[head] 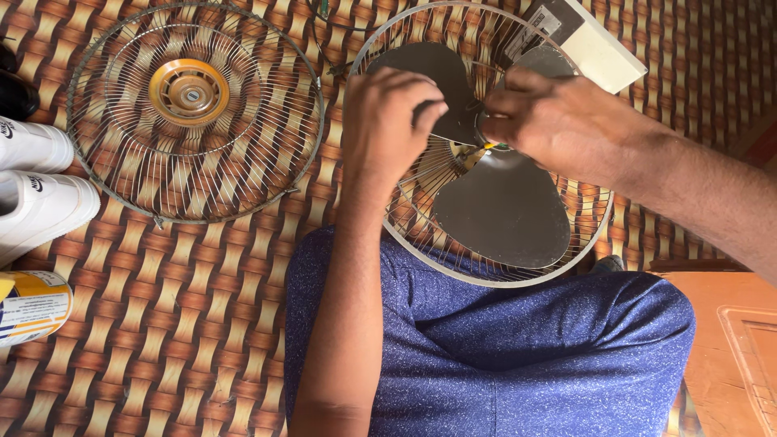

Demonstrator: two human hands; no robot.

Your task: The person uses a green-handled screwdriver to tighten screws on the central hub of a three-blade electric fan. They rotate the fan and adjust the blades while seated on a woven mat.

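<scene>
A grey three-bladed fan blade (502,210) lies inside the rear wire guard (405,218) of a fan on the floor in front of my knees. My left hand (387,117) curls over the upper blade, fingers bent onto it near the hub. My right hand (558,121) reaches in from the right and pinches something small at the hub; a bit of yellow and green shows under its fingers. What it pinches is hidden. The fan's cream body (595,44) pokes out at the top right.
The detached front wire guard (105,174) with an orange centre cap (188,91) lies on the woven-pattern mat at the left. White shoes (40,202) and a yellow-and-white can (28,303) sit at the left edge. A wooden board (728,340) is at the lower right.
</scene>
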